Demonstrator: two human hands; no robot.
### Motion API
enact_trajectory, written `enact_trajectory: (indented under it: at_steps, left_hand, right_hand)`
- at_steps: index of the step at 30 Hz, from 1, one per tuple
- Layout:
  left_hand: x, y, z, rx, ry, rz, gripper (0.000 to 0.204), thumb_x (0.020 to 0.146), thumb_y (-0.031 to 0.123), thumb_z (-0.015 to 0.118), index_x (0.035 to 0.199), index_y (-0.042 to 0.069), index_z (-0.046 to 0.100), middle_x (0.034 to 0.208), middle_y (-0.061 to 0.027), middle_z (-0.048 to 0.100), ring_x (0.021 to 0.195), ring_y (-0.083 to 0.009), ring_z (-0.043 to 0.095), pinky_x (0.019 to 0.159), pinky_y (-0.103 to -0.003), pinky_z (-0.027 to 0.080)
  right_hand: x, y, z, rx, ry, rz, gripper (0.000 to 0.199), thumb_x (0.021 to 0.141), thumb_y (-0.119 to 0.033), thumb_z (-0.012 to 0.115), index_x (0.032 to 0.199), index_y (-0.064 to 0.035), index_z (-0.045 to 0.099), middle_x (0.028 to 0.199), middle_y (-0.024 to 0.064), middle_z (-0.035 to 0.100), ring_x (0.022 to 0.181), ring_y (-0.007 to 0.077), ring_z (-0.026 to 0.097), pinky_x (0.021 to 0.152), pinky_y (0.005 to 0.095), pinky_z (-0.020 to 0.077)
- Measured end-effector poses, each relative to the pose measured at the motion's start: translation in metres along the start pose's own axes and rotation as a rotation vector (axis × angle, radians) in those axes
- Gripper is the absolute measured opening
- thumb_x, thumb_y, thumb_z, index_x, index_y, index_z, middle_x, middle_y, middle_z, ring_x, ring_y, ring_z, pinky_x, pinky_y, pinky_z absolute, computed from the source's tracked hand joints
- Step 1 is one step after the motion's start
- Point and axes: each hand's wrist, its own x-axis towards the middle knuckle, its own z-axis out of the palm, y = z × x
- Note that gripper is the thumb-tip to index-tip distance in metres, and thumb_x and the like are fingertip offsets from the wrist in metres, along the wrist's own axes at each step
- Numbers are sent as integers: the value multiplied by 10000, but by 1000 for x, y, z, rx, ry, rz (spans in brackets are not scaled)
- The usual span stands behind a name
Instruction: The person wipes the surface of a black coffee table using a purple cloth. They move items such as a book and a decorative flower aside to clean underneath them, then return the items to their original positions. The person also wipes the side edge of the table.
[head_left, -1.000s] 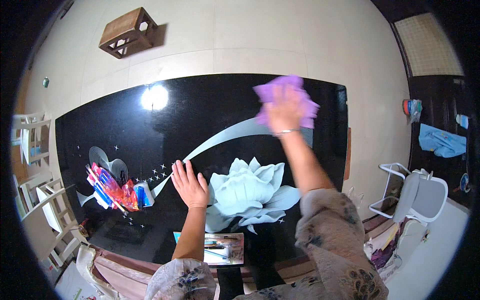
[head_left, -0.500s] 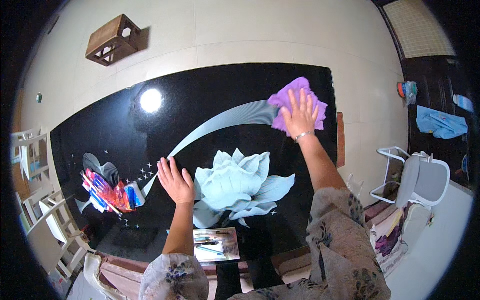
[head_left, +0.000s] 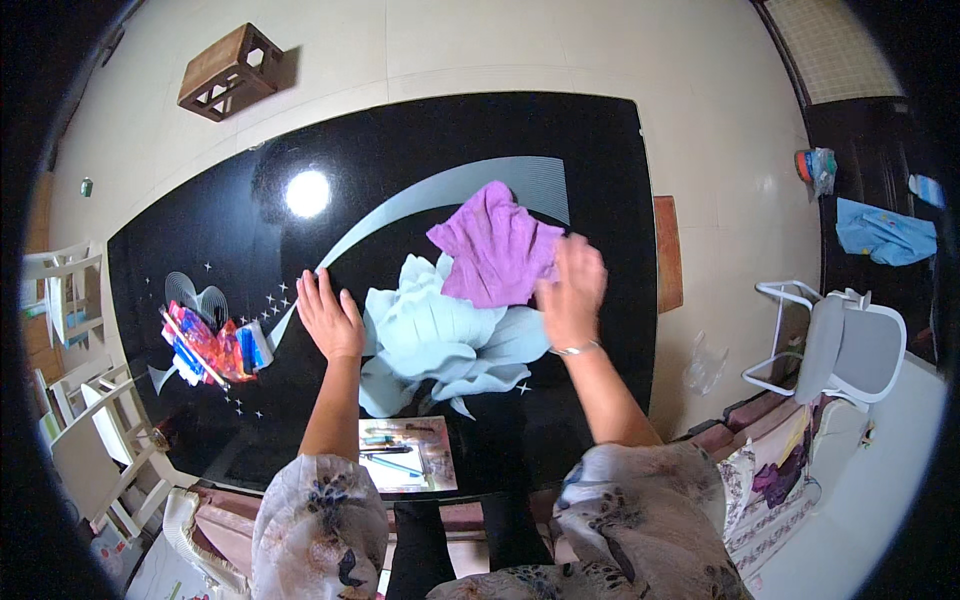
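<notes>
R hand (head_left: 571, 292) fingers spread on purple cloth (head_left: 495, 248) mid-frame, L hand (head_left: 330, 320) flat, open on black glass table (head_left: 200, 240), gripping nothing

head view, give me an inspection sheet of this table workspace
surface: glossy black table with a pale flower design and a lamp reflection
job's things: purple cloth spread on the tabletop over the flower's upper edge
clutter: colourful bundle of packets near the table's left end; flat tray of small items at the near edge
hands: left hand flat and open on the table; right hand on the cloth's right edge, blurred, fingers spread
cables: nothing seen
surroundings: pale tiled floor; wooden stool beyond the table; white chair on the right; white chairs on the left; blue cloth far right
</notes>
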Motion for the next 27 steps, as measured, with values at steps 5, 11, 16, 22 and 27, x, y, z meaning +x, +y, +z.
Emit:
enact_trajectory:
  at_steps: [5,11,16,22,27]
  left_hand:
    - [2,2,9,-29,21,24,531,895,255,525,1385,68,440,1467,-185,376,1390,-359,295,1125,-512,215]
    - [2,52,0,-334,-14,130,562,826,208,611,1351,69,467,1423,-224,398,1373,-405,297,1116,-515,200]
    - [-2,227,0,-304,-276,554,756,799,529,631,1447,215,400,1534,-180,260,1423,-438,157,1108,-637,91]
    - [74,260,42,-162,-131,484,612,878,485,526,1436,264,405,1526,-136,300,1416,-420,199,1100,-658,106]
    - [58,157,16,-123,-244,425,649,856,367,560,1453,190,378,1536,-162,265,1416,-416,203,1133,-588,138]
  right_hand:
    - [-131,124,-15,-463,117,507,777,920,-459,504,1503,-45,200,1527,269,201,1396,434,219,1102,599,182]
    - [-132,105,-25,-513,38,724,739,930,-535,434,1527,-179,185,1581,130,145,1419,336,200,1142,550,131]
    - [-131,105,-17,-492,33,709,735,931,-552,422,1526,-183,197,1578,129,157,1413,344,210,1143,541,134]
    - [-130,108,-17,-525,80,645,709,939,-488,443,1521,-160,208,1539,190,232,1404,348,233,1131,523,170]
    - [-133,119,-11,-583,180,561,687,926,-491,475,1480,-120,306,1491,206,324,1347,389,333,1058,569,280]
